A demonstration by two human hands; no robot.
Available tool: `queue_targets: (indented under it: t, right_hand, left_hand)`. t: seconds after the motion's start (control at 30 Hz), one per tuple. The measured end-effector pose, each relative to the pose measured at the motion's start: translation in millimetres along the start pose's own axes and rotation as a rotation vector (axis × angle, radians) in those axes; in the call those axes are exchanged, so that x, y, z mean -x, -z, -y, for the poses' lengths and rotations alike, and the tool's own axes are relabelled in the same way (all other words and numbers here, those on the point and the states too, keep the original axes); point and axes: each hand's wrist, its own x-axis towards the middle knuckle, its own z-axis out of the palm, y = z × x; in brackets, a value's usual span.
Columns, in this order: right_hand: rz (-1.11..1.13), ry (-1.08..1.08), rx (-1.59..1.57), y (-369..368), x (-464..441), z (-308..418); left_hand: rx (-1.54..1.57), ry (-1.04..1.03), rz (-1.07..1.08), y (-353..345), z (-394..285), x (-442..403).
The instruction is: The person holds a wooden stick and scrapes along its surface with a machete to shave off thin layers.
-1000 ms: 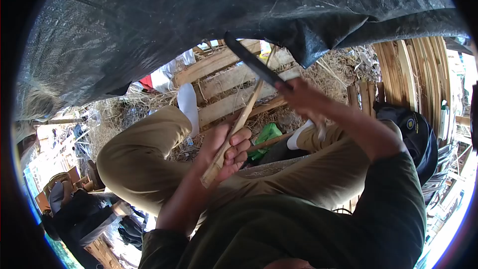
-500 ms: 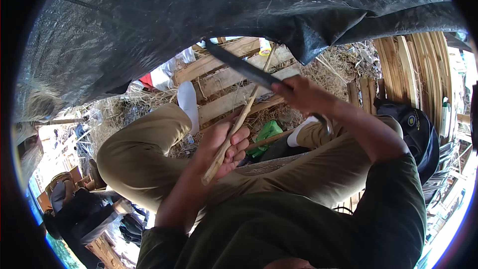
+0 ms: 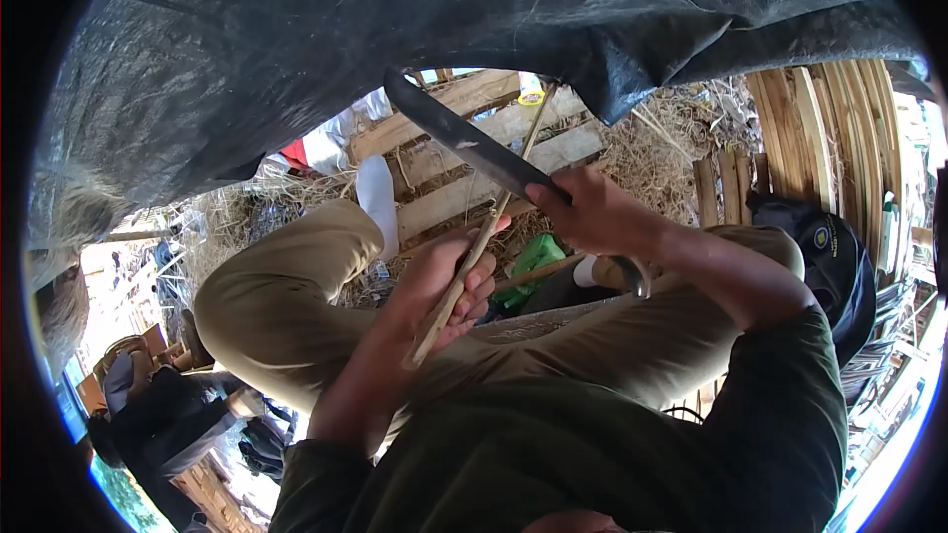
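Observation:
My left hand (image 3: 449,286) is closed around the lower part of a thin, pale wooden stick (image 3: 461,276), which slants up and away to the right. In my right hand (image 3: 607,212) is a machete (image 3: 464,143) with a long dark blade, the fingers wrapped round its handle. The blade points up and to the left and crosses over the upper part of the stick; whether it touches the wood I cannot tell. A curved end of the handle shows below my right hand.
A black plastic sheet (image 3: 296,49) hangs low ahead. Beneath lie a wooden pallet (image 3: 464,192), straw (image 3: 652,163) and a green plastic bag (image 3: 536,259). Upright boards (image 3: 829,138) and a dark backpack (image 3: 825,266) are at right. Another person's dark clothing (image 3: 173,424) shows at lower left.
The machete has shifted slightly down and toward me, and its blade looks sharper and broader. My left hand keeps its hold on the stick, almost unmoved.

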Motion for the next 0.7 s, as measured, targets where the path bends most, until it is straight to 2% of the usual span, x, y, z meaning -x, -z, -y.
queue_targets:
  t: [0.1, 0.13, 0.23, 0.33, 0.43, 0.63, 0.7]
  right_hand:
    - [0.228, -0.431, -0.127, 29, -11, 23]
    - [0.234, -0.466, -0.149, 27, -14, 13]
    - [0.129, -0.243, -0.091, 8, -1, 22]
    - [0.286, -0.463, -0.22, 24, -1, 37]
    - [0.249, -0.423, -0.211, 11, 4, 33]
    - [0.311, -0.334, -0.33, 15, 10, 33]
    - [0.353, -0.344, -0.258, 20, 11, 43]
  left_hand:
    - [0.001, 0.003, -0.002, 0, -1, -4]
    - [-0.009, -0.002, -0.01, 2, 2, -9]
    - [-0.05, -0.02, -0.008, -1, 1, -10]
    - [-0.056, -0.012, -0.002, 2, 7, -12]
    - [-0.084, -0.018, -0.014, 0, 8, -14]
    - [-0.065, 0.0, -0.04, -1, 12, -18]
    - [-0.106, 0.017, -0.058, 4, 15, -22]
